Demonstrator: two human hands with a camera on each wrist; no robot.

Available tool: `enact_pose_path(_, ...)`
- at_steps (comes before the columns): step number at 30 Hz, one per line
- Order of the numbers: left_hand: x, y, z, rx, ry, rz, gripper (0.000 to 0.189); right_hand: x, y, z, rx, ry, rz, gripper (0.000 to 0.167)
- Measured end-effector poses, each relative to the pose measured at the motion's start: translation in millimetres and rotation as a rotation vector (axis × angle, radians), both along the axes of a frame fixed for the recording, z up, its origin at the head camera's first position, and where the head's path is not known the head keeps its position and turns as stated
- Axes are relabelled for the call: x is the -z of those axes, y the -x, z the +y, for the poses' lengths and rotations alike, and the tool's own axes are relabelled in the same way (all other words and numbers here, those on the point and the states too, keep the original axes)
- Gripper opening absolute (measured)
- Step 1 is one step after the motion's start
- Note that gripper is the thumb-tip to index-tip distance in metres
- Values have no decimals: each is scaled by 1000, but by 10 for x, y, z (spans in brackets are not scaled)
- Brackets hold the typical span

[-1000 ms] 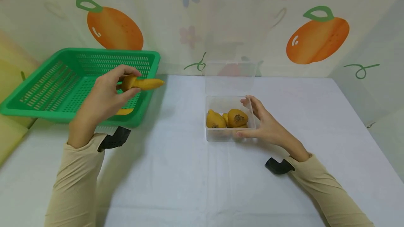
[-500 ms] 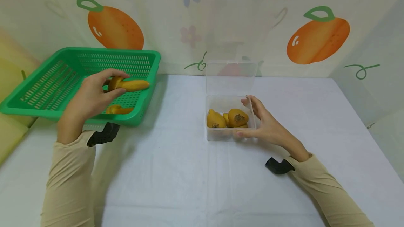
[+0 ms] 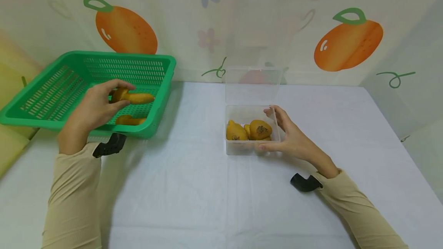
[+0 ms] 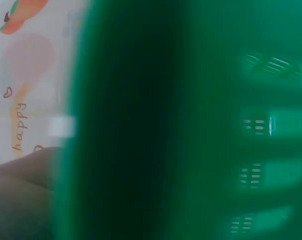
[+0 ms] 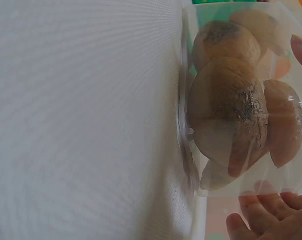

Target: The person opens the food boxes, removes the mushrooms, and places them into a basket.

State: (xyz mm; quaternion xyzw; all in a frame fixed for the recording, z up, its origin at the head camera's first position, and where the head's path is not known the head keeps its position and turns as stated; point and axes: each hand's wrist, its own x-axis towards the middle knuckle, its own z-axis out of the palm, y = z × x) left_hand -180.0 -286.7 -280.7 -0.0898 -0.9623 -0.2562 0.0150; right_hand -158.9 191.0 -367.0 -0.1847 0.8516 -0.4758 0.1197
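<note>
My left hand [image 3: 95,105] holds a yellow mushroom [image 3: 135,97], with a rounded cap and a long tapering stem, between thumb and fingers. It is over the right part of the green basket [image 3: 160,105]. Under it a second yellow mushroom [image 3: 129,120] lies in the basket near its front wall. My right hand [image 3: 294,137] grips the right side of a clear plastic box [image 3: 232,148], thumb at the front and fingers at the back. Inside lie several yellow pear-shaped pieces [image 3: 260,129] with dark rough patches. The left wrist view is mostly blurred basket wall, hiding the held mushroom.
A white cloth [image 3: 194,187] covers the table. Behind the box its clear lid [image 3: 252,83] stands raised. A printed curtain [image 3: 180,18] with orange fruit hangs at the back, and yellow fabric [image 3: 14,141] lies left of the basket.
My left hand has moved left and slightly down with the mushroom, from the basket's right rim to above its inside. The right hand and the box have stayed put.
</note>
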Motion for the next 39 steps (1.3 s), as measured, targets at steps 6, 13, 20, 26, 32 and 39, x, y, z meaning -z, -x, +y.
enact_pose_path(6,60,57,-8,54,0,-17,36,0,-4,4,4,3,-10,113)
enact_pose_path(13,113,104,19,65,19,-31,35,0,-2,6,1,6,-8,113)
enact_pose_path(20,110,118,36,51,43,-65,35,1,-3,4,0,8,6,111)
enact_pose_path(26,83,102,50,61,26,-117,38,-4,-1,-4,-2,5,9,110)
enact_pose_path(32,39,63,178,83,8,-73,41,-7,-2,-2,1,-3,-1,111)
enact_pose_path(39,-29,-13,415,139,-35,35,42,-3,-7,7,3,-5,-18,113)
